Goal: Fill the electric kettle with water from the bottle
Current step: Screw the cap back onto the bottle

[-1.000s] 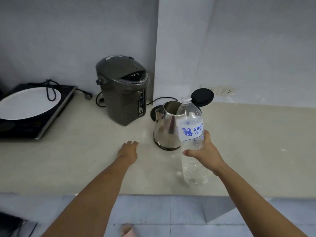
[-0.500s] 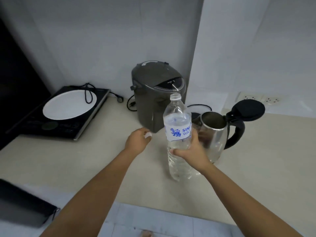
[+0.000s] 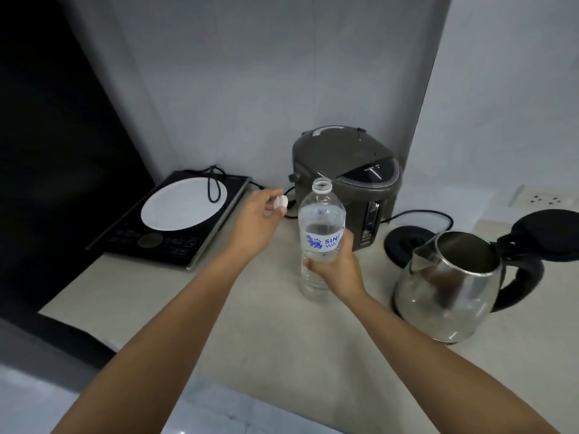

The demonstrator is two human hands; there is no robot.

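A clear plastic water bottle (image 3: 319,219) with a blue-and-white label stands upright on the beige counter, its neck uncapped. My right hand (image 3: 333,267) grips its lower half. My left hand (image 3: 257,219) is raised to the left of the bottle and pinches the small white cap (image 3: 280,202) between its fingertips. The steel electric kettle (image 3: 451,288) sits on the counter to the right of the bottle, off its round black base (image 3: 404,245), with its black lid (image 3: 551,234) hinged open and the inside showing.
A dark grey hot-water dispenser (image 3: 347,183) stands behind the bottle against the wall. An induction hob (image 3: 175,222) with a coiled cord lies at the left. A wall socket strip (image 3: 545,198) is at the far right. The counter's front edge (image 3: 219,380) runs below my forearms.
My left hand has come off the counter, taken the cap off the bottle and carried it to the left. The bottle neck is now uncapped. My view has swung left, so the kettle sits further right.
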